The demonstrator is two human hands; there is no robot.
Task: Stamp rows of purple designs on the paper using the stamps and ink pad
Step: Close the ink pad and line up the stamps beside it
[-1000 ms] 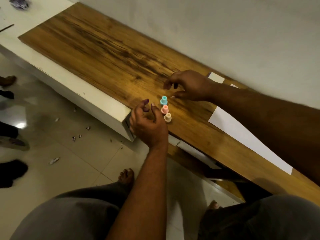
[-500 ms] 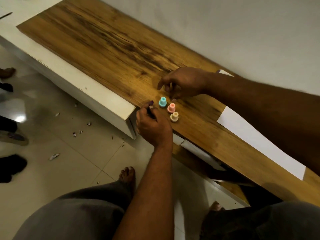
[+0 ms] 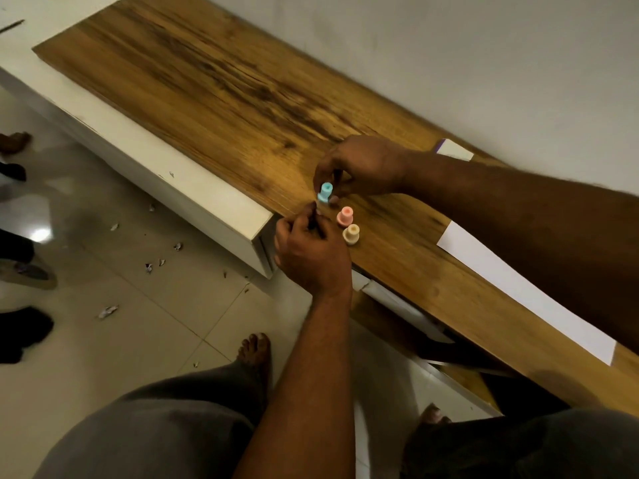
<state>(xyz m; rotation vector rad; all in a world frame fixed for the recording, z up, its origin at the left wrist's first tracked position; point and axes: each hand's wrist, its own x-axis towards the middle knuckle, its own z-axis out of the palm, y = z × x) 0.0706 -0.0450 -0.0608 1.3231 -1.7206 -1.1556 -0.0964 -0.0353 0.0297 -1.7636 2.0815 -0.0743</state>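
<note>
Three small knob-shaped stamps stand near the front edge of the wooden tabletop point(image 3: 214, 88): a blue stamp point(image 3: 325, 191), a pink stamp point(image 3: 345, 216) and a beige stamp point(image 3: 351, 234). My right hand point(image 3: 366, 165) reaches in from the right, its thumb and fingers pinching the blue stamp. My left hand point(image 3: 311, 252) sits just below the blue stamp, fingers closed around a small dark object point(image 3: 316, 224) that I cannot identify. A white sheet of paper point(image 3: 511, 281) lies to the right, partly under my right forearm.
A small white item with a purple edge point(image 3: 454, 150) lies by the wall behind my right arm. The tabletop rests on a white cabinet point(image 3: 193, 188). Paper scraps point(image 3: 108, 311) litter the tiled floor, where my bare feet and other people's feet show.
My right hand has come down onto the blue stamp and closed on it. My left hand has closed its fingers and shifted up next to that stamp.
</note>
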